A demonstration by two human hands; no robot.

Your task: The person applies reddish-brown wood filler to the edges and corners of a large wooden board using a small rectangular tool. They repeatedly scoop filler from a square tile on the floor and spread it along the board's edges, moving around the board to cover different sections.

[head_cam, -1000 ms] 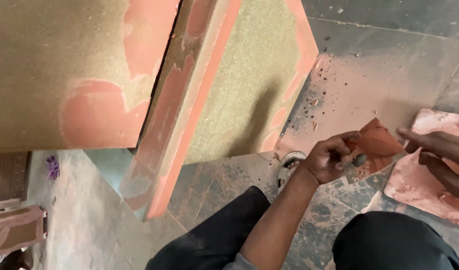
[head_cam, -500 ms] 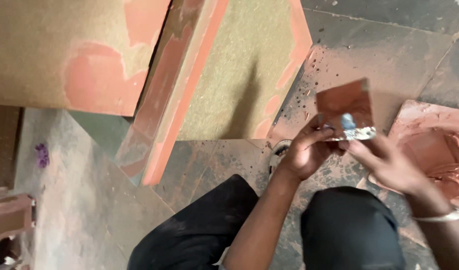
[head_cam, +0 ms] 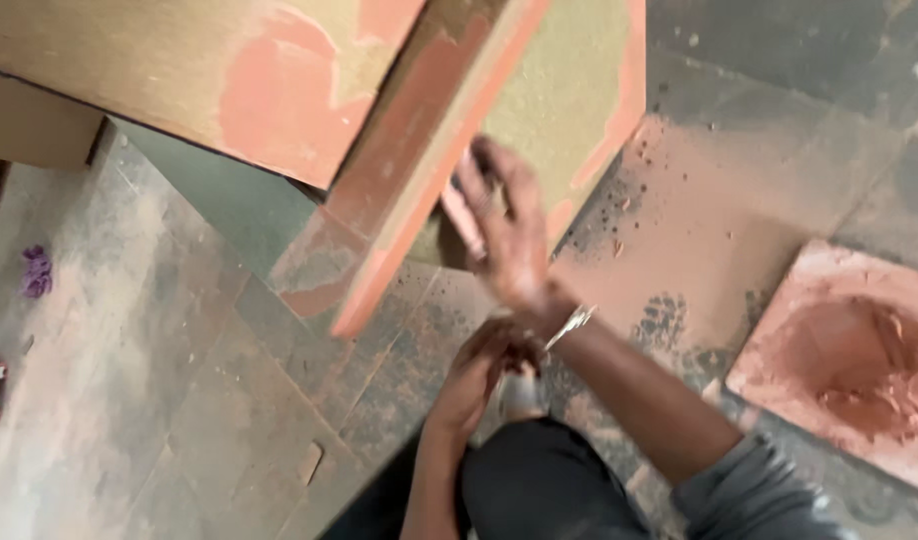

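the right hand [head_cam: 499, 225] is reaching up against the edge of the propped board [head_cam: 419, 170], fingers spread flat and pressing a small reddish scraper [head_cam: 461, 215] onto it, seemingly so the red filler goes on along that edge. the left hand [head_cam: 479, 365] is hanging low by the knee, curled narrow, and i cannot tell what it is gripping, since motion blur is smearing both hands. the slab of red paste [head_cam: 849, 350] is sitting on the floor to the right, partly cut off.

Paste slab [head_cam: 859, 360] right of board [head_cam: 419, 170]
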